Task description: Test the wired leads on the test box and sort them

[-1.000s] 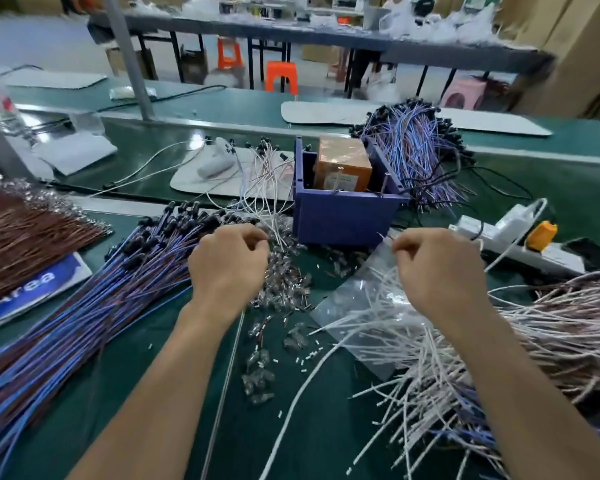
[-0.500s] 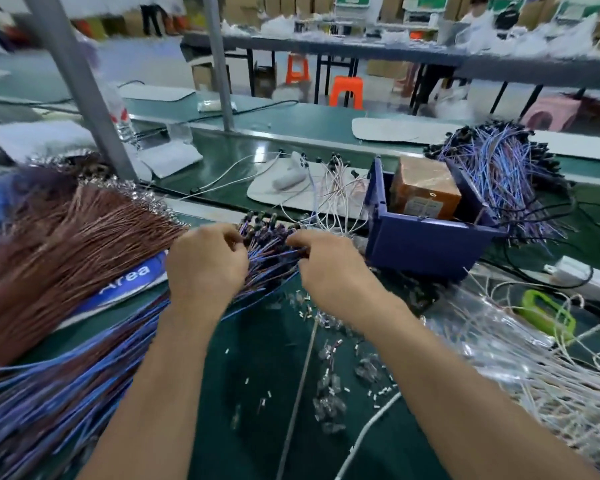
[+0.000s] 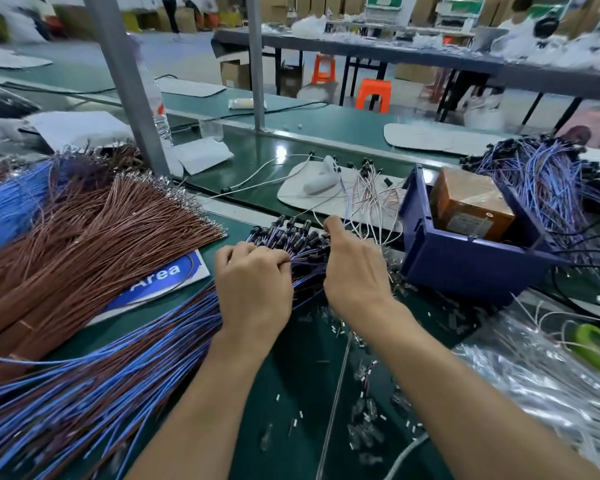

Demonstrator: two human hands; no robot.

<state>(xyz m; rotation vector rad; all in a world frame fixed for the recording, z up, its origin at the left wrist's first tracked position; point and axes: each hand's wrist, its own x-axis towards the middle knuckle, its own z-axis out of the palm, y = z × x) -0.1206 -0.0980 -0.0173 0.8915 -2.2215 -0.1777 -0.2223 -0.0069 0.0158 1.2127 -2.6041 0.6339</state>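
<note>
Clenching the blue leads [image 3: 125, 368] in the left hand [image 3: 253, 289], right hand [image 3: 355, 275] pinching at their black connectors [image 3: 291, 233], just left of the bin [image 3: 465, 268].

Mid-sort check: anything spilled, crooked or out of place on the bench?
Yes: small clear and white bits lie scattered loose on the green mat, between the blue-and-brown leads and the blue bin. The brown box sits tilted inside the bin.

free: green mat [image 3: 302, 375] (littered) | blocked — blue bin [image 3: 465, 268] right, blue leads [image 3: 84, 393] left
</note>
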